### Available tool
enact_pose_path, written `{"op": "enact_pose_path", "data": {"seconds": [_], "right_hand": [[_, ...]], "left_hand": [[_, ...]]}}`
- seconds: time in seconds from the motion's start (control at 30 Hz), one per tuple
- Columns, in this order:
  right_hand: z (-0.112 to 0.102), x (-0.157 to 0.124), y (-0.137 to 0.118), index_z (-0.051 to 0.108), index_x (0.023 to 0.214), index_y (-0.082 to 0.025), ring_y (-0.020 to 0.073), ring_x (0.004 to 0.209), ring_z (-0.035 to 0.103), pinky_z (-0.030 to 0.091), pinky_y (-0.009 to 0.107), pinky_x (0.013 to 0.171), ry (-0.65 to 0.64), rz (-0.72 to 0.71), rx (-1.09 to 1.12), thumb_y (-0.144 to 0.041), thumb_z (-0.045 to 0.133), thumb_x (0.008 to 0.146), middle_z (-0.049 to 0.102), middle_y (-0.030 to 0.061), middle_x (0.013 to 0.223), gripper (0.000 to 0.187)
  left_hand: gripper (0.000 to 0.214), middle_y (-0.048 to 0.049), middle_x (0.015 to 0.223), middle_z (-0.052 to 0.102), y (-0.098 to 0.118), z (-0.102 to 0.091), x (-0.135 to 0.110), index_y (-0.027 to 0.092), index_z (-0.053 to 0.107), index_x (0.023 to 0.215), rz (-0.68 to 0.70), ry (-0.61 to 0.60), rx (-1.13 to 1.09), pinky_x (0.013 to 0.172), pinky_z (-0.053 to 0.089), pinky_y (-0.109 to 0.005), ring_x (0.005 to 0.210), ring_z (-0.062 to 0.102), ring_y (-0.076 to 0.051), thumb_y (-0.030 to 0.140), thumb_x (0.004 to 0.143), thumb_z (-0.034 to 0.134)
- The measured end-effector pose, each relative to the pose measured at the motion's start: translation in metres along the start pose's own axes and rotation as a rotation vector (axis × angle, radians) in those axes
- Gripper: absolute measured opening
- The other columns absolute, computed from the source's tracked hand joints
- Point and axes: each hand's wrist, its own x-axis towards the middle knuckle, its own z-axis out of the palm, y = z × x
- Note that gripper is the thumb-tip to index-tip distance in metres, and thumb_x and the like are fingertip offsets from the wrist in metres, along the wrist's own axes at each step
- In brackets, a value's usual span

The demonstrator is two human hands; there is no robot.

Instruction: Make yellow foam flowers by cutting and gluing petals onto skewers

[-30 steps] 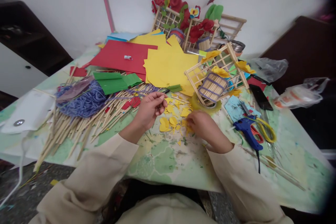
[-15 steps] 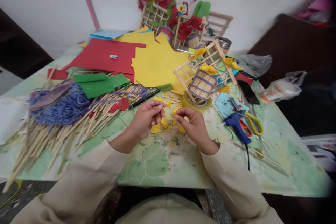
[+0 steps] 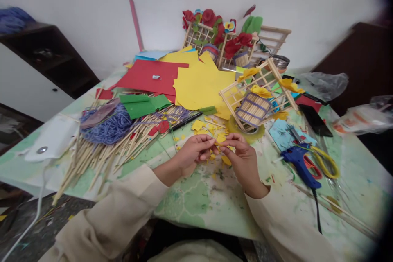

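Observation:
My left hand (image 3: 193, 156) and my right hand (image 3: 242, 156) meet just above the table, fingertips pinched together on a small yellow paper piece (image 3: 218, 143). More yellow paper cut-outs (image 3: 215, 129) lie scattered on the table right behind the hands. A roll of tape (image 3: 247, 133) sits just beyond my right hand, under a tilted stick frame with a small stick basket (image 3: 253, 108) and yellow paper flowers.
Bamboo sticks (image 3: 104, 151) and purple yarn (image 3: 106, 125) lie at left. Red, green and yellow paper sheets (image 3: 199, 82) cover the middle. A blue glue gun (image 3: 299, 161), yellow-handled scissors (image 3: 322, 159) and a phone (image 3: 315, 118) lie at right. Flower frames (image 3: 221, 35) lean on the wall.
My right hand has lifted off the yellow cut-outs on the table and come to my left hand. Both now pinch one small yellow piece between them.

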Motion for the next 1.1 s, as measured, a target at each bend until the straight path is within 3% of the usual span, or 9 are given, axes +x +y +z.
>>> {"op": "enact_pose_path", "data": {"seconds": [0.37,0.6,0.77,0.9,1.1], "right_hand": [[-0.005,-0.001,-0.008,0.073,0.083,-0.034,0.0163,0.091,0.053,0.043,0.033,0.079,-0.045,-0.147,-0.102,-0.015,0.064,0.075,0.054,0.0011,0.096,0.022],[-0.005,-0.001,-0.007,0.071,0.086,-0.029,0.0176,0.091,0.054,0.044,0.035,0.081,0.017,-0.145,-0.194,-0.021,0.063,0.078,0.055,0.0022,0.093,0.014],[-0.006,-0.003,-0.008,0.067,0.102,-0.030,0.0173,0.094,0.054,0.044,0.036,0.083,-0.020,-0.217,-0.222,-0.021,0.062,0.080,0.055,0.0026,0.098,0.025],[-0.005,-0.004,-0.010,0.070,0.089,-0.028,0.0171,0.088,0.055,0.046,0.034,0.077,-0.088,-0.278,-0.282,-0.023,0.063,0.079,0.056,0.0027,0.093,0.013],[-0.006,-0.001,-0.013,0.067,0.079,-0.023,0.0183,0.082,0.060,0.047,0.037,0.079,-0.016,-0.185,-0.314,-0.030,0.060,0.082,0.066,0.0027,0.083,0.010]], "left_hand": [[0.020,-0.0014,0.063,0.060,0.003,-0.002,-0.002,0.010,0.057,0.077,-0.125,-0.098,-0.030,0.036,0.013,-0.015,0.036,0.029,0.001,0.029,0.075,0.065],[0.023,0.0007,0.061,0.059,0.002,-0.002,-0.001,0.010,0.056,0.073,-0.094,-0.031,0.017,0.036,0.014,-0.015,0.035,0.030,0.002,0.029,0.071,0.069],[0.025,0.0013,0.061,0.059,0.004,-0.004,0.000,0.011,0.054,0.074,-0.040,0.009,0.044,0.037,0.014,-0.016,0.035,0.030,0.002,0.031,0.071,0.069],[0.025,0.0015,0.060,0.056,0.002,-0.004,0.000,0.010,0.057,0.076,-0.012,0.007,0.103,0.038,0.014,-0.016,0.037,0.030,0.002,0.031,0.071,0.069],[0.027,-0.0020,0.066,0.061,-0.002,0.000,-0.002,0.010,0.059,0.079,0.014,-0.030,0.177,0.040,0.017,-0.018,0.038,0.031,0.000,0.037,0.076,0.062]]}}
